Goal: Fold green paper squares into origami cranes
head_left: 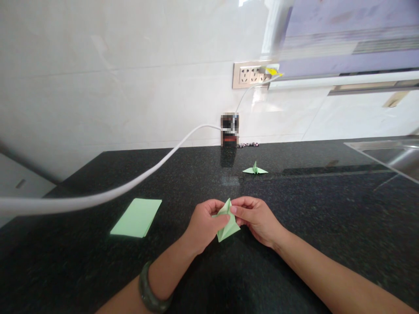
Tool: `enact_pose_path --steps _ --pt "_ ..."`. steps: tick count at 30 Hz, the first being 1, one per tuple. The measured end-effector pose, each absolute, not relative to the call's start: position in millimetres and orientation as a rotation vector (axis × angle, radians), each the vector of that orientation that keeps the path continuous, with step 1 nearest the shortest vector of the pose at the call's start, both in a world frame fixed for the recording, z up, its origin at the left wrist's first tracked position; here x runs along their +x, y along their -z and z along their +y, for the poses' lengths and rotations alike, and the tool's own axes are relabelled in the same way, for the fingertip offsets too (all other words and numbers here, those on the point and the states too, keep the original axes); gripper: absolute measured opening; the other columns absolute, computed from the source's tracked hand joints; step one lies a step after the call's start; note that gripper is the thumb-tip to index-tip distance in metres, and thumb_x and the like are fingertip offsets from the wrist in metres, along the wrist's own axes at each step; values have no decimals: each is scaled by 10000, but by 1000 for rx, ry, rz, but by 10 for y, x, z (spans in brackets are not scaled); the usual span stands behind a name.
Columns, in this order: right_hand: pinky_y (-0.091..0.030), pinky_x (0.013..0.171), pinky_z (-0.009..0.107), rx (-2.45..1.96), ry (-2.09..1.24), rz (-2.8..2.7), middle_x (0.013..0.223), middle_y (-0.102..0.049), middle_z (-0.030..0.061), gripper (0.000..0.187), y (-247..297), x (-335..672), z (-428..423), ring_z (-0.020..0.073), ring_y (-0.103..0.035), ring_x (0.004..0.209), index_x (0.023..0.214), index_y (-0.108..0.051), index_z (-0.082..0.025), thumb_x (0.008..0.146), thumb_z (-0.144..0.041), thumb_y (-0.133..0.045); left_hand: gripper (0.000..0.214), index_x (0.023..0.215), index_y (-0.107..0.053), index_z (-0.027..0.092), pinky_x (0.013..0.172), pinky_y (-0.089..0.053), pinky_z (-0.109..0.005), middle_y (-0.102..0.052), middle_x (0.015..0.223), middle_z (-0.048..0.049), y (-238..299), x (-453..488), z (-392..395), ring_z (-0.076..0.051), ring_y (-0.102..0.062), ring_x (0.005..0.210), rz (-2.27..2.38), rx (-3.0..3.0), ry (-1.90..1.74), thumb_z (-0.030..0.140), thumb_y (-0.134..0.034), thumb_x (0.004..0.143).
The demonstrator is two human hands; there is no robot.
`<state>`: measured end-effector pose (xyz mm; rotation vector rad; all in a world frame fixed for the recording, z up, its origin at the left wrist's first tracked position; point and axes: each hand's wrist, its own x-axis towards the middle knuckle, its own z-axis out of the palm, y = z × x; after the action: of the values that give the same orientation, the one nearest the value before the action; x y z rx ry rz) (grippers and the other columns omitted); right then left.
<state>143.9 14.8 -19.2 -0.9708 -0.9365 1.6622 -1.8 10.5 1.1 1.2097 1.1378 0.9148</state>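
Between my two hands is a partly folded sheet of green origami paper (228, 229), its pointed tip upward and its wider end toward me. My left hand (209, 222) pinches its left side, the thumb lying across the front. On the right edge, near the tip, my right hand (257, 218) grips it between thumb and fingers. A finished green paper crane (255, 169) stands on the counter beyond my right hand. To the left lies a stack of green paper squares (136, 218). My fingers hide the back of the folded piece.
The dark speckled countertop (81, 192) meets a white tiled wall. A white cable (137, 181) arches across the left, near the camera. A blurred-out dark device (229, 130) leans on the wall beside a beaded string (249, 145). Outlets (250, 75) are above; a metal sink (393, 152) is at right.
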Motion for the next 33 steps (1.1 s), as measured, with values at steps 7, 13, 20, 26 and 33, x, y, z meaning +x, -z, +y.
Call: enact_pose_path --steps 7,13,20,26,33 --pt "-412 456 171 -986 -1637 -938 552 -596 -10 196 183 1421 134 48 -496 446 724 -658 -138 616 -294 -708 135 762 -594 126 528 -408 -205 -610 648 -8 16 -22 100 -105 -532 564 1138 1257 -903 171 -604 635" --pt "-408 447 168 -965 -1593 -1000 581 -603 -10 184 219 1441 154 48 -495 449 732 -646 -136 631 -278 -703 131 760 -591 119 526 -402 -205 -611 649 -13 11 -27 93 -104 -528 558 1120 1272 -876 179 -600 644" --pt "-417 417 164 -878 -1711 -1000 585 -606 -19 184 227 1495 182 37 -489 405 738 -638 -137 609 -240 -721 105 746 -587 111 536 -402 -208 -618 660 -23 24 -34 92 -104 -529 568 1075 1284 -838 164 -585 655" --pt "-411 413 146 -837 -1728 -981 552 -600 -26 140 235 1495 179 27 -485 391 730 -626 -138 644 -219 -700 101 754 -584 116 513 -397 -196 -609 622 -10 -3 -29 80 -96 -524 542 1072 1253 -835 155 -576 662" --pt "-390 407 146 -844 -1705 -970 505 -578 -35 143 224 1477 173 27 -468 384 712 -619 -132 652 -237 -693 112 773 -588 116 528 -406 -201 -624 662 -23 9 -22 73 -99 -530 562 1076 1260 -830 163 -567 673"
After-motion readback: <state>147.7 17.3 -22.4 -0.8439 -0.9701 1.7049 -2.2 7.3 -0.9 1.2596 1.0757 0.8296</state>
